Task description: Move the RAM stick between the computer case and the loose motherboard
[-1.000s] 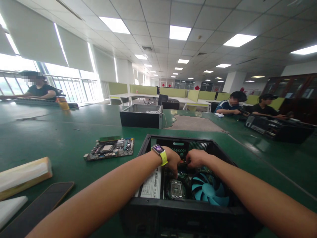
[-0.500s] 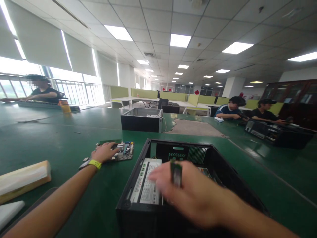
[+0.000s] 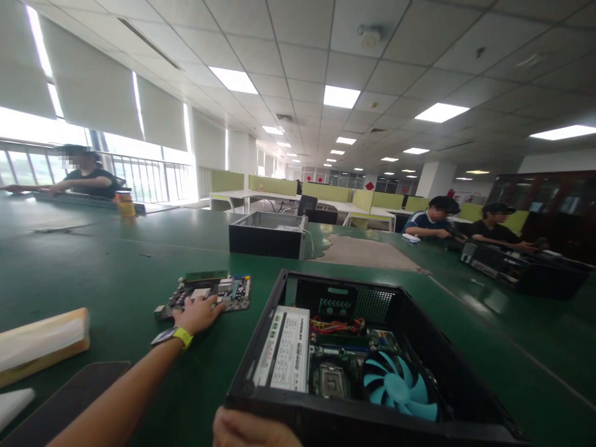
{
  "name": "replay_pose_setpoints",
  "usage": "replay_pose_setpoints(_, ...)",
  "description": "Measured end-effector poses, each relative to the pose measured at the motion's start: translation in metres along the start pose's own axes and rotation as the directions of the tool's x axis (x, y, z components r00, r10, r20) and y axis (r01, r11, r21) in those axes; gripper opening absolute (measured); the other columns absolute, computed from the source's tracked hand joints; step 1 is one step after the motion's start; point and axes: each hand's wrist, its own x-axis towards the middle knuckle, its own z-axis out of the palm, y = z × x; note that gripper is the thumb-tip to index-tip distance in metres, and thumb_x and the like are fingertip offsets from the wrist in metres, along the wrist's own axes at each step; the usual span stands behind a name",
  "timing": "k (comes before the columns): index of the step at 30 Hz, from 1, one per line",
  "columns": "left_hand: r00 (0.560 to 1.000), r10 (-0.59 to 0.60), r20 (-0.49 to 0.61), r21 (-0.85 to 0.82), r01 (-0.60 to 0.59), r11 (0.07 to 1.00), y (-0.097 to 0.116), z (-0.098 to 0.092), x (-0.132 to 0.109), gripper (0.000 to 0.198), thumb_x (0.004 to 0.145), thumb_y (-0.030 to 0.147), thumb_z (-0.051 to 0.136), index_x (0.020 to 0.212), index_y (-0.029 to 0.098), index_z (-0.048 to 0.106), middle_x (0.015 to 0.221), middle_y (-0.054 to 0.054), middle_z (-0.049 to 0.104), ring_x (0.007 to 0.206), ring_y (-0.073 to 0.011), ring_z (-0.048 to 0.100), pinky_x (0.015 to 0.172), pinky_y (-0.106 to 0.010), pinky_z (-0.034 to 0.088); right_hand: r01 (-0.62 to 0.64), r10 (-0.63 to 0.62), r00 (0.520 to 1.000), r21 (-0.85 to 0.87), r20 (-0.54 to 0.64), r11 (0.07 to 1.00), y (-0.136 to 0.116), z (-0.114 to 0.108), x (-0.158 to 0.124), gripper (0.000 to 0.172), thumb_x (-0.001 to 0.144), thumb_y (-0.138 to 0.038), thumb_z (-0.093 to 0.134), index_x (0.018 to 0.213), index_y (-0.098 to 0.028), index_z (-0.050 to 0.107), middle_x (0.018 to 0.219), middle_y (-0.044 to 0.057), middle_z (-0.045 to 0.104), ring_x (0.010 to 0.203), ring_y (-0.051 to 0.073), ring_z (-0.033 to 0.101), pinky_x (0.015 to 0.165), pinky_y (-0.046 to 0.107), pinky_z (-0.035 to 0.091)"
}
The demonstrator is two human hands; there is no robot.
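Note:
My left hand [image 3: 199, 315], with a yellow-green band at the wrist, lies on the near part of a motherboard [image 3: 239, 298] with its fingers apart. A long green memory stick [image 3: 207, 275] shows along the board's far edge. At the bottom of the view, my right hand [image 3: 251, 428] is closed at the near left corner of a black open computer case [image 3: 261, 397]; part of it is cut off by the frame. Inside the case are a white-labelled power supply [image 3: 288, 347], a bare processor socket [image 3: 333, 380] and a turquoise fan [image 3: 398, 385].
On the left lie a cream-coloured block [image 3: 44, 344], a white item [image 3: 13, 406] and a dark mat [image 3: 69, 397]. Another case [image 3: 267, 239] stands farther back. People sit at the left and right, with an opened computer [image 3: 521, 267] on the right.
My right hand has moved from above the case down to its near left corner; the small green-edged piece seen at it before no longer shows. My left hand is slightly lower, still at the motherboard.

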Motion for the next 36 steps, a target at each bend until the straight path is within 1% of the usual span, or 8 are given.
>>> replay_pose_setpoints(4,0.995,0.08,-0.055,-0.006,-0.081,0.997,0.003,0.003,-0.007,0.055,0.085,0.053,0.025,0.121,0.022,0.052,0.127,-0.018,0.049,0.121,-0.0385,0.039,0.088,-0.065,0.031,-0.184,0.14,0.975,0.27,0.175,0.945,0.036,-0.001,-0.027,0.041,0.081,-0.04,0.053,0.099,-0.006,0.068,0.109,0.012,0.066,0.121,0.021,0.047,0.115,0.032,0.022)
replay_pose_setpoints(7,0.985,0.156,-0.08,0.003,-0.156,0.988,0.019,0.001,-0.018,0.048,0.086,0.048,0.027,0.11,0.019,0.057,0.119,-0.016,0.053,0.11,-0.0341,0.05,0.086,-0.06,0.037,-0.414,0.262,0.876,0.354,0.404,0.839,0.078,0.004,-0.06,0.049,0.078,-0.04,0.057,0.107,-0.002,0.064,0.12,0.017,0.059,0.128,0.022,0.037,0.116,0.032,0.01)
replay_pose_setpoints(14,0.919,0.381,-0.1,-0.009,-0.384,0.923,0.08,0.0,-0.067,0.039,0.086,0.042,0.033,0.093,0.018,0.063,0.104,-0.011,0.059,0.091,-0.0266,0.059,0.076,-0.042,0.044,-0.66,0.526,0.611,0.014,0.591,0.751,0.155,0.021,-0.181,0.034,0.08,-0.028,0.051,0.101,-0.008,0.067,0.123,0.017,0.058,0.133,0.022,0.032,0.115,0.036,0.003)
replay_pose_setpoints(22,0.783,0.62,-0.054,-0.155,-0.62,0.769,0.158,0.01,-0.178,0.03,0.085,0.04,0.041,0.101,0.026,0.062,0.106,-0.006,0.058,0.105,-0.0254,0.052,0.094,-0.046,0.035,-0.753,0.742,0.234,-0.366,0.628,0.547,0.172,-0.001,-0.317,0.032,0.078,-0.026,0.047,0.096,-0.013,0.07,0.135,0.016,0.047,0.137,0.029,0.018,0.11,0.052,-0.005)
replay_pose_setpoints(27,0.775,0.626,0.084,-0.13,-0.615,0.778,0.205,0.014,-0.234,0.035,0.08,0.041,0.051,0.106,0.022,0.062,0.113,-0.013,0.058,0.107,-0.0341,0.05,0.09,-0.057,0.036,-0.952,0.696,-0.17,-0.299,0.698,0.067,0.173,0.003,-0.29,0.036,0.082,-0.032,0.039,0.095,-0.016,0.069,0.105,0.017,0.067,0.106,0.033,0.057,0.091,0.051,0.036)
replay_pose_setpoints(29,0.778,0.619,0.105,-0.11,-0.61,0.785,0.215,0.013,-0.242,0.035,0.079,0.041,0.052,0.106,0.02,0.063,0.113,-0.015,0.058,0.105,-0.0352,0.051,0.087,-0.057,0.038,-0.988,0.659,-0.152,-0.117,0.737,-0.097,0.162,0.007,-0.256,0.044,0.086,-0.04,0.032,0.095,-0.019,0.069,0.084,0.012,0.07,0.078,0.026,0.066,0.075,0.04,0.045)
replay_pose_setpoints(32,0.756,0.644,0.12,-0.12,-0.633,0.765,0.215,0.007,-0.241,0.037,0.079,0.047,0.052,0.102,0.02,0.064,0.108,-0.013,0.059,0.1,-0.0335,0.054,0.081,-0.052,0.043,-0.936,0.755,-0.038,0.241,0.655,-0.256,0.131,0.015,-0.205,0.044,0.085,-0.047,0.035,0.089,-0.02,0.069,0.082,0.008,0.07,0.079,0.022,0.065,0.072,0.032,0.045)
replay_pose_setpoints(36,0.735,0.678,0.001,-0.189,-0.666,0.722,0.202,-0.005,-0.216,0.04,0.082,0.056,0.043,0.092,0.023,0.063,0.102,-0.007,0.06,0.088,-0.0248,0.059,0.073,-0.039,0.047,-0.866,0.862,-0.09,0.388,0.499,-0.315,0.088,0.025,-0.168,0.043,0.085,-0.049,0.036,0.085,-0.021,0.069,0.09,0.006,0.069,0.087,0.02,0.061,0.075,0.028,0.043)
